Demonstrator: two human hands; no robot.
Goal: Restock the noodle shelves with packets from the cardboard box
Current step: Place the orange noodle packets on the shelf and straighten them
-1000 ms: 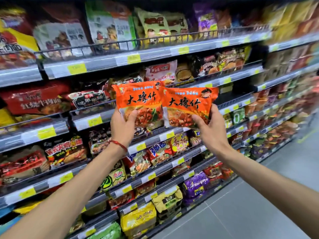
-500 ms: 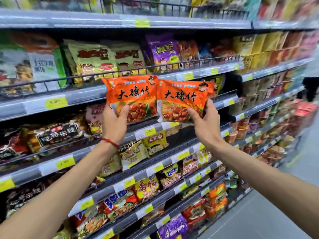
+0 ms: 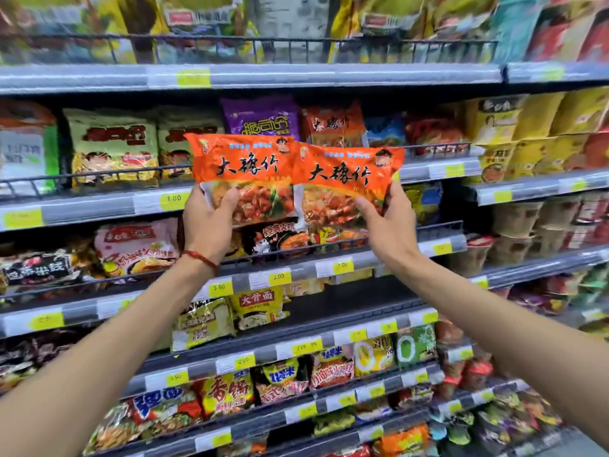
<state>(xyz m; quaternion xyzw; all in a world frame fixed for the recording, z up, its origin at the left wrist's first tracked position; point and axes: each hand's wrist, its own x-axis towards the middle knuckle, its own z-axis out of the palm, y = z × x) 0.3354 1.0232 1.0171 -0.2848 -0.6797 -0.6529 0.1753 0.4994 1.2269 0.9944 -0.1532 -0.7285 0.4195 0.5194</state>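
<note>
Two orange noodle packets with black lettering are held up side by side in front of the shelves. My left hand (image 3: 207,222) grips the bottom of the left orange packet (image 3: 242,166), thumb on its front. My right hand (image 3: 389,222) grips the lower right corner of the right orange packet (image 3: 342,174). The packets' inner edges overlap slightly. Behind and just above them, on the second shelf (image 3: 438,169), stands a matching orange packet (image 3: 333,125) beside a purple packet (image 3: 262,118). No cardboard box is in view.
Wire rails (image 3: 108,176) front each shelf. Green-yellow packets (image 3: 113,146) fill the shelf to the left, yellow packs and cup noodles (image 3: 514,222) the right. A dark gap (image 3: 356,291) lies on the shelf below my hands. Lower shelves hold several mixed packets.
My view has tilted up and drawn closer to the shelves. Both hands have lifted the two orange packets higher, now level with the second shelf rail. The grips are unchanged.
</note>
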